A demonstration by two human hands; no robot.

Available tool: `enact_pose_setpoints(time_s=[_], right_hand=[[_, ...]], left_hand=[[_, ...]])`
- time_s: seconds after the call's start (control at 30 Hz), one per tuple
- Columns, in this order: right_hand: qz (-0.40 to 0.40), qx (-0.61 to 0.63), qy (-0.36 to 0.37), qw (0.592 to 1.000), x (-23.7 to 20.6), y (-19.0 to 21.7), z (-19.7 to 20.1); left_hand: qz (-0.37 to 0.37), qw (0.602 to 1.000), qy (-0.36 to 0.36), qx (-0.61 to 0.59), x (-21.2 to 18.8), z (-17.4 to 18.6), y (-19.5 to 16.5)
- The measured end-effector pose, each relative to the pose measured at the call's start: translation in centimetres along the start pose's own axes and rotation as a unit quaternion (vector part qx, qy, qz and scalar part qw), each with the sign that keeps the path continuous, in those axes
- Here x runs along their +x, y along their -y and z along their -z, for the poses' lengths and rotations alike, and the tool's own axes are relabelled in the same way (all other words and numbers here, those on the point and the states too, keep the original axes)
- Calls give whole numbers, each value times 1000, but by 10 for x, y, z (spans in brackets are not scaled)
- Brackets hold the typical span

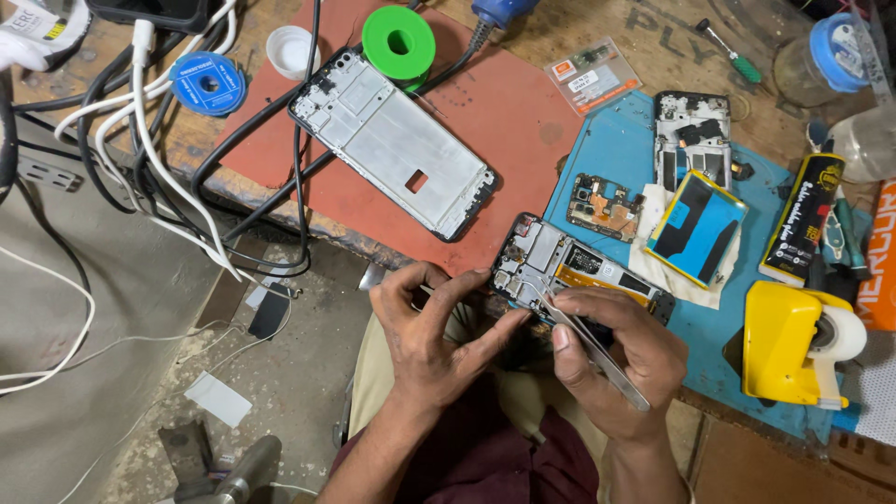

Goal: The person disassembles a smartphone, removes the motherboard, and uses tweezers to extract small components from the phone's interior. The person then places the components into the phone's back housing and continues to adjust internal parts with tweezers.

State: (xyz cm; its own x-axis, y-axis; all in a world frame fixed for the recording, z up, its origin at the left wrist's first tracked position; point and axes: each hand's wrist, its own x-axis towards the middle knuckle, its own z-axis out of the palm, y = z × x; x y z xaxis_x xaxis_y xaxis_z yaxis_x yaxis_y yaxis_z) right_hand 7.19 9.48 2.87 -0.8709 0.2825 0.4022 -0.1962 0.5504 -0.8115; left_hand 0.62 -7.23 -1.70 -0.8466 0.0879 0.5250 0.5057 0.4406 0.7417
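Opened phone (571, 271) lies at the near edge of the tabletop (644, 37), half on the blue mat (607, 159), half on the red mat (504, 121). Left hand (431, 336) steadies its end, fingers closed against it. Right hand (621, 359) pinches tweezers (597, 350), tips on the phone's inside. Yellow tape dispenser (793, 341) sits to the right.

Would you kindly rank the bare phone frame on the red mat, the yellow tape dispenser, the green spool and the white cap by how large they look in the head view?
1. Phone frame
2. Yellow tape dispenser
3. Green spool
4. White cap

The dispenser sits nearer the camera, but the frame clearly looks larger.
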Motion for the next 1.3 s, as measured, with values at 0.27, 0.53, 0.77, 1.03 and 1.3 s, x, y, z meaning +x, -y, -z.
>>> enact_pose_setpoints(time_s=[0.27, 0.53, 0.77, 1.03, 1.3], right_hand=[[20, -22, 35, 999, 6, 5, 0], [39, -52, 51, 997, 9, 7, -1], [65, -63, 48, 995, 10, 7, -2], [66, -82, 41, 994, 11, 16, -6], [-30, 22, 14, 999, 8, 12, -6]], left_hand=[[-6, 1000, 8, 7, -3, 0, 1], [-12, 1000, 16, 17, -4, 0, 3], [-17, 1000, 15, 15, -3, 1, 3], [-12, 1000, 12, 16, -4, 1, 2], [-2, 1000, 25, 15, -6, 1, 2]])
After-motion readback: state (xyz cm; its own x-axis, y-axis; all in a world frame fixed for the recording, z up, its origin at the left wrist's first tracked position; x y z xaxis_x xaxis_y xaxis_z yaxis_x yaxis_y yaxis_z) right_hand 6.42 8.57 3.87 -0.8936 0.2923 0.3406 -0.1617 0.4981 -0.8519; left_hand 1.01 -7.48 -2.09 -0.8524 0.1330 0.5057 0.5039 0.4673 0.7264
